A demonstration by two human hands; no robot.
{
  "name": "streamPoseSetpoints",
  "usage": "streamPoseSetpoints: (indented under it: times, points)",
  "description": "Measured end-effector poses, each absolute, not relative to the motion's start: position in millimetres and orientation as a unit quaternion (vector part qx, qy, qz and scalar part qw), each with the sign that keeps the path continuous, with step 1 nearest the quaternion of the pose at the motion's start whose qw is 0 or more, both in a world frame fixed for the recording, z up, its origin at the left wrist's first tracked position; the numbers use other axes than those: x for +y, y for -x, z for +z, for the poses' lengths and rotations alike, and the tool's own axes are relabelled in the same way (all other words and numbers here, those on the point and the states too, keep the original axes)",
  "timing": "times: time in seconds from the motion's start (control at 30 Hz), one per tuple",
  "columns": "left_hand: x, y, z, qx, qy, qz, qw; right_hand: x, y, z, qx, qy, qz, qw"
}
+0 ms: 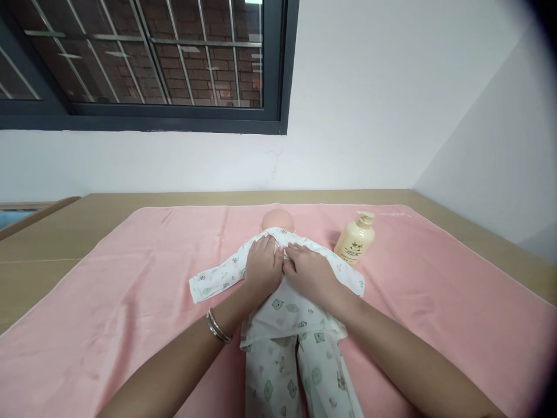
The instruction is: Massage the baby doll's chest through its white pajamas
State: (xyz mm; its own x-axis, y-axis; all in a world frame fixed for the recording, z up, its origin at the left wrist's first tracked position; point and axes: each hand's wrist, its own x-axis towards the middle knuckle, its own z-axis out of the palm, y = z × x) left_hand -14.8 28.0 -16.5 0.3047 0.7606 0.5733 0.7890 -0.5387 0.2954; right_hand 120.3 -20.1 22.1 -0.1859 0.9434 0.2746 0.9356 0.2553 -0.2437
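Doll [282, 302] lies lengthwise, head away, both hands flat on its chest.

Doll [282, 302] on towel [130, 302], bottle [355, 239] right of doll

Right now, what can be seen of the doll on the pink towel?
The doll lies lengthwise on the pink towel, bald head toward the wall, legs toward the camera. It wears a white printed top and trousers, sleeves spread sideways. The left hand and right hand press flat on its chest, near the collar.
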Motion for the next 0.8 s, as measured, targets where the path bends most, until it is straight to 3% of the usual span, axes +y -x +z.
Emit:
streamPoseSetpoints:
  times: [0.3,0.67,0.8]
  points:
    - [27,14,-19,-0.492,0.798,-0.349,0.012,4,-129,3,-0.762,0.604,-0.018,0.232]
    - [39,22,-20,-0.534,0.789,-0.302,-0.038,-20,-111,6,-0.780,0.596,-0.038,0.188]
    - [34,20,-20,-0.521,0.803,-0.288,-0.004,-26,-110,11,-0.790,0.584,-0.052,0.178]
